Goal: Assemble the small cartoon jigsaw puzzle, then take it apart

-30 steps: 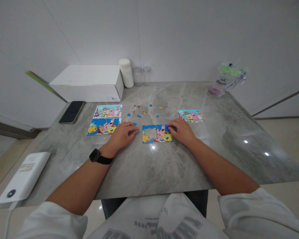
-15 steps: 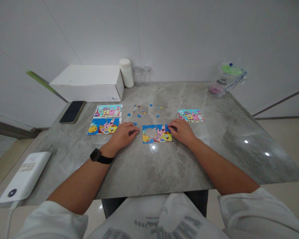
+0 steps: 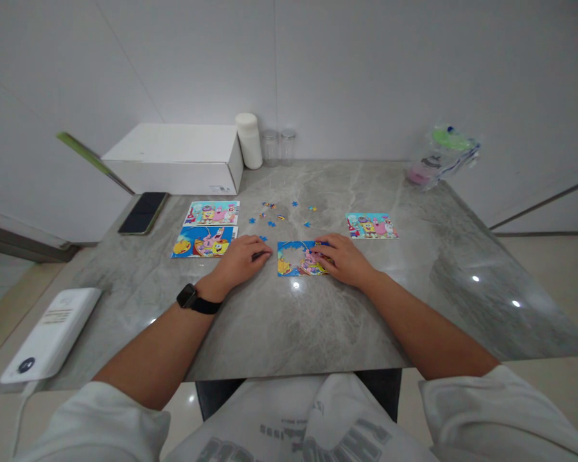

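A partly filled jigsaw puzzle [image 3: 285, 264] lies flat at the middle of the table, with a bare grey gap in its left half. My right hand [image 3: 344, 260] rests over the puzzle's right part, its fingers spread on the picture. Left of the puzzle, my left hand [image 3: 245, 260] lies on the table with its fingers curled together; whatever they may hold is hidden. Several loose pieces [image 3: 271, 224] are scattered beyond the puzzle. Two picture cards, one pink and turquoise [image 3: 212, 213] and one blue [image 3: 197, 244], lie to the left. Another finished-looking picture [image 3: 372, 226] lies at the right.
Along the back stand a white box [image 3: 173, 176], a white bottle [image 3: 249, 142] and two clear jars [image 3: 288, 147]. A phone [image 3: 143, 213] and a white device with a cable [image 3: 52, 333] are at the left. A plastic bag [image 3: 440, 157] sits at the back right.
My right hand has moved left from the puzzle's right edge onto its picture, and its fingers have spread. My left hand has stayed nearly still. The view has shifted slightly.
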